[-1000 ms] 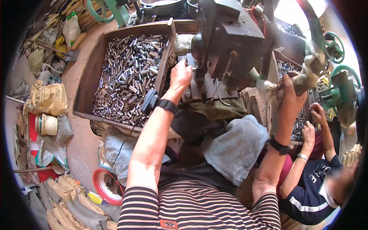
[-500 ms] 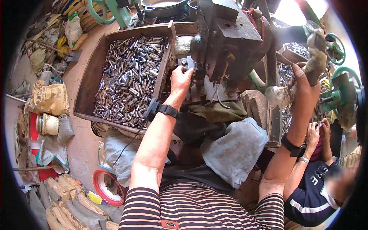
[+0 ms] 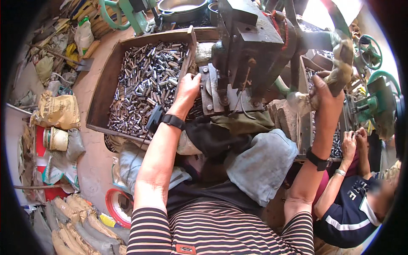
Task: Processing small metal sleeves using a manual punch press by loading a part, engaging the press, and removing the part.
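Left hand (image 3: 188, 88) rests, fingers curled, on the press plate (image 3: 211, 91) beside the box of metal tubes (image 3: 144, 87). Right hand (image 3: 326, 95) is clamped on the cloth-wrapped lever (image 3: 342, 57).

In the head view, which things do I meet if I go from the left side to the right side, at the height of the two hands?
Tan sack → wooden tray of small metal tubes → left hand → dark press machine → right hand on the cloth-wrapped lever → green handwheel.
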The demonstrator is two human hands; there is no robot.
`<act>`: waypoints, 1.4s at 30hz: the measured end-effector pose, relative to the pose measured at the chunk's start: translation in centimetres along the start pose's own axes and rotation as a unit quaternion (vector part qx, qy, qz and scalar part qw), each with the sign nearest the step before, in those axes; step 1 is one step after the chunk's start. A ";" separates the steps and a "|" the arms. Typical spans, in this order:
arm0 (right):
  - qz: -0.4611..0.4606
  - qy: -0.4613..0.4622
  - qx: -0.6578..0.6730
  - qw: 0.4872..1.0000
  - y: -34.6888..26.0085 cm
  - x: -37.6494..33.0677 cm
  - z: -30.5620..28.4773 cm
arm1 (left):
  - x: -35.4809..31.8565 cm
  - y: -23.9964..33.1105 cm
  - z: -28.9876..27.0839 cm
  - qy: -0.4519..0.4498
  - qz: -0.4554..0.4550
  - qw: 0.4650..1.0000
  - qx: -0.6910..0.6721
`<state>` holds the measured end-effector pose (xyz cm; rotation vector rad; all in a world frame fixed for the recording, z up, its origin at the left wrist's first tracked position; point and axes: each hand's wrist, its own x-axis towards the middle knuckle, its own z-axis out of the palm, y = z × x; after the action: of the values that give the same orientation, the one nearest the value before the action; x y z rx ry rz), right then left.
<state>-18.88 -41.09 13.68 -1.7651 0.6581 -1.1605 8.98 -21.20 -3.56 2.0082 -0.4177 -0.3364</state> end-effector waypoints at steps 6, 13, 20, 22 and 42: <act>0.043 -0.053 0.009 0.998 -1.7 1.8 -0.5 | -2.0 1.5 0.8 -0.112 -0.018 0.959 -0.260; 0.035 -0.012 0.008 0.999 -0.7 1.3 -0.1 | -1.7 1.0 2.9 -0.075 -0.046 0.976 -0.200; -0.026 0.122 0.107 0.986 6.4 -2.6 2.6 | -1.1 0.3 4.4 -0.007 0.067 0.997 -0.031; -0.005 0.095 0.080 0.992 5.2 -2.4 2.3 | -0.9 0.4 3.3 -0.015 0.072 0.997 0.004; -0.062 -0.246 0.000 0.967 -2.3 -11.7 10.5 | -6.3 -10.4 -20.9 0.086 0.097 0.921 0.366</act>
<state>-14.32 -26.59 9.04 -2.0145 0.2524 -0.7507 13.41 2.58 -3.08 2.6646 -0.6954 0.1564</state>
